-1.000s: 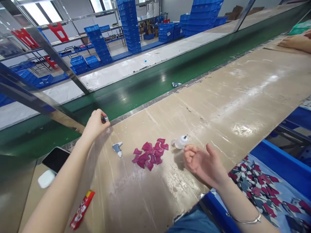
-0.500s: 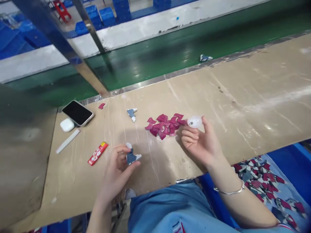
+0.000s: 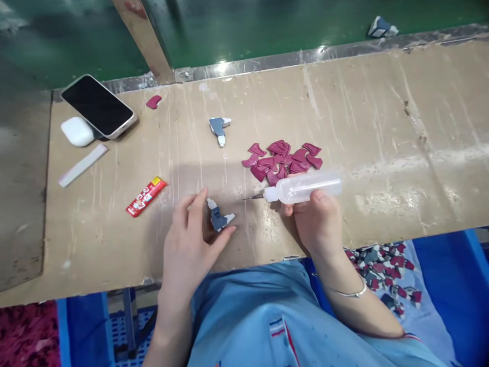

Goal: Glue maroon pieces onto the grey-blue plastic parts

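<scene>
My left hand (image 3: 194, 239) has its thumb and fingers curled round a small dark blue-grey and white moulded piece (image 3: 219, 219), low over the bench; the thumb is at its lower end. In my right hand (image 3: 319, 219) lies a translucent squeeze bottle (image 3: 309, 187) with a thin needle tip, tilted nearly level and pointing left toward that piece. Needle and piece are apart. Just behind the bottle is a loose pile of dark red moulded pieces (image 3: 280, 155). Another blue-grey and white piece (image 3: 218, 128) rests farther back on the bench.
At the left lie a phone (image 3: 97, 106), a white case (image 3: 77, 131), a pale strip (image 3: 83, 165) and a red packet (image 3: 146, 197). One red piece (image 3: 154, 102) is near the metal edge. Beyond it, a blue-grey piece (image 3: 382, 27) sits on the green surface. Blue bins (image 3: 439, 275) stand below.
The view has tipped down and closer. My right hand has swung the bottle round, so its needle now points left. My left hand stays at the blue-grey piece, which has turned slightly.
</scene>
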`<state>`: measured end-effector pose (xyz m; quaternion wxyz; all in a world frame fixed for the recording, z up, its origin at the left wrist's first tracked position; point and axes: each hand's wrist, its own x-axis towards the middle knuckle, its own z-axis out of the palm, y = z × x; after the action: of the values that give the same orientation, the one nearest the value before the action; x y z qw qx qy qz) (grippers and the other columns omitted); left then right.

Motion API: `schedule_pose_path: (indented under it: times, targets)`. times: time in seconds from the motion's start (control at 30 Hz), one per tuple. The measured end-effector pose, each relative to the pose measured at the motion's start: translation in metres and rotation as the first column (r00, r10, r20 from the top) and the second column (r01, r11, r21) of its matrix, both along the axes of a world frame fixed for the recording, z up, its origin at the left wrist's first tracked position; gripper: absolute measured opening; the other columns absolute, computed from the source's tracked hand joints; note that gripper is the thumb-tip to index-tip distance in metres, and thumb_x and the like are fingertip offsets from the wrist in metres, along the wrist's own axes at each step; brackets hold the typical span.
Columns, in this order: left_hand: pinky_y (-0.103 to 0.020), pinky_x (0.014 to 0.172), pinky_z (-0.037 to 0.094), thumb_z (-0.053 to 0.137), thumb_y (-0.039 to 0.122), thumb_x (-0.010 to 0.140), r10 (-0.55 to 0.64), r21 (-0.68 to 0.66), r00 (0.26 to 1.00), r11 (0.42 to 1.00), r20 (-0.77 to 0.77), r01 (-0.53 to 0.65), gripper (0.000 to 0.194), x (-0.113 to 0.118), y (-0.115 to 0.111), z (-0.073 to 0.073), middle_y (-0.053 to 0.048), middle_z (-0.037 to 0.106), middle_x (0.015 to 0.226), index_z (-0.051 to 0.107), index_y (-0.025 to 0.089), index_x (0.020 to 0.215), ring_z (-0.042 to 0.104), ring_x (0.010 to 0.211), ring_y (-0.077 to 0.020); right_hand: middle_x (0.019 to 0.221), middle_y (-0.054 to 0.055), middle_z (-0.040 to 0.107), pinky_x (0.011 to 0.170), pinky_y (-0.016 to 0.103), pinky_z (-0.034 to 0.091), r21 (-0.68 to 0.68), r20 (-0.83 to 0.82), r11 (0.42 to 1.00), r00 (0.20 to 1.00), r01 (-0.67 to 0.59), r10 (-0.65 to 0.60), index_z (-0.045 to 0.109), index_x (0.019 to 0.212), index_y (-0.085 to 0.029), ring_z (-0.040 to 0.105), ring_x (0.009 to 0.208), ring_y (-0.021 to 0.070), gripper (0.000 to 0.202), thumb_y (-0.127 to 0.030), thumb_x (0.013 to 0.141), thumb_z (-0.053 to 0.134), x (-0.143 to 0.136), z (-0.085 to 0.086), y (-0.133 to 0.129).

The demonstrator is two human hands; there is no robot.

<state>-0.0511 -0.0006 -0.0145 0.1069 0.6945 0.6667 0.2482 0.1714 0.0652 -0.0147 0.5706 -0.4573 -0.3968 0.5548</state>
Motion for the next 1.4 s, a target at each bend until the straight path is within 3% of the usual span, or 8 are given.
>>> schedule_pose_path:
  times: [0.1,0.27,0.4,0.5,0.63,0.87,1.2,1.4]
  targets:
    - [-0.064,0.116,0.048,0.077,0.060,0.096,-0.003,-0.016,0.992,1.000,-0.125,0.001,0.080,-0.005,0.002,-0.002,-0.023,0.060,0.154,0.052,0.021,0.161,0.059,0.137,-0.0455,0.060,-0.004,0.059,0.047,0.028,0.048,-0.024,-0.002,0.999,1.000,0.026,-0.026,0.075,0.094,-0.024,0.055,0.048,0.0143,0.051,-0.070,0.078,0.090,-0.001,0.000,-0.007]
    - [-0.064,0.121,0.042,0.085,0.043,0.092,-0.054,-0.072,0.999,0.996,-0.001,0.054,0.051,-0.003,0.008,0.001,-0.017,0.065,0.156,0.068,0.026,0.137,0.056,0.143,-0.0435,0.085,0.001,0.076,0.051,0.030,0.052,0.012,0.129,1.000,0.991,-0.020,0.018,0.078,0.109,-0.027,0.063,0.057,0.0155,0.043,-0.063,0.087,0.086,0.000,-0.008,-0.025]
    - [-0.043,0.097,0.061,0.083,0.031,0.093,0.026,-0.142,0.911,0.989,0.412,0.036,0.059,0.009,0.006,0.006,-0.005,0.083,0.121,0.060,0.033,0.147,0.075,0.111,-0.0275,0.100,0.004,0.078,0.067,0.037,0.061,0.263,0.293,0.961,0.941,0.092,-0.170,0.080,0.108,-0.029,0.074,0.082,0.0236,0.040,-0.065,0.092,0.078,-0.002,-0.013,-0.031]
    - [-0.029,0.073,0.060,0.083,0.028,0.092,0.076,-0.187,0.831,0.982,0.551,0.034,0.064,0.017,0.006,0.004,0.002,0.085,0.102,0.059,0.036,0.152,0.072,0.077,-0.0166,0.097,0.005,0.076,0.065,0.039,0.059,0.447,0.339,0.880,0.879,0.164,-0.336,0.082,0.107,-0.027,0.074,0.082,0.0258,0.039,-0.063,0.095,0.074,-0.003,-0.017,-0.032]
    - [-0.027,0.073,0.060,0.086,0.028,0.090,0.066,-0.163,0.871,0.987,0.488,0.017,0.067,0.018,0.008,-0.003,0.004,0.086,0.100,0.063,0.037,0.152,0.065,0.068,-0.0133,0.101,0.005,0.077,0.067,0.040,0.060,0.499,0.413,0.863,0.855,0.077,-0.315,0.080,0.117,-0.029,0.076,0.084,0.0255,0.036,-0.060,0.099,0.072,-0.003,-0.021,-0.032]
    - [-0.028,0.078,0.062,0.080,0.029,0.092,0.040,-0.150,0.901,0.988,0.433,0.028,0.066,0.016,0.005,-0.006,0.004,0.085,0.101,0.061,0.036,0.155,0.069,0.074,-0.0151,0.101,0.006,0.078,0.068,0.044,0.062,0.425,0.492,0.905,0.836,0.015,-0.245,0.081,0.115,-0.032,0.077,0.084,0.0272,0.036,-0.064,0.098,0.073,-0.008,-0.013,-0.035]
    - [-0.027,0.079,0.062,0.080,0.027,0.090,0.025,-0.130,0.913,0.991,0.406,0.030,0.068,0.017,0.004,-0.007,0.006,0.084,0.099,0.061,0.036,0.154,0.070,0.076,-0.0147,0.096,0.005,0.080,0.066,0.041,0.063,0.488,0.506,0.871,0.797,0.051,-0.330,0.081,0.110,-0.028,0.078,0.080,0.0252,0.037,-0.062,0.097,0.076,-0.010,-0.010,-0.034]
    - [-0.028,0.083,0.063,0.080,0.026,0.089,0.046,-0.188,0.909,0.981,0.415,0.036,0.065,0.017,0.007,0.001,0.005,0.086,0.102,0.063,0.033,0.152,0.073,0.079,-0.0153,0.089,0.006,0.081,0.058,0.042,0.062,0.396,0.530,0.916,0.800,0.061,-0.282,0.079,0.106,-0.032,0.076,0.070,0.0259,0.041,-0.070,0.093,0.075,-0.010,-0.009,-0.038]
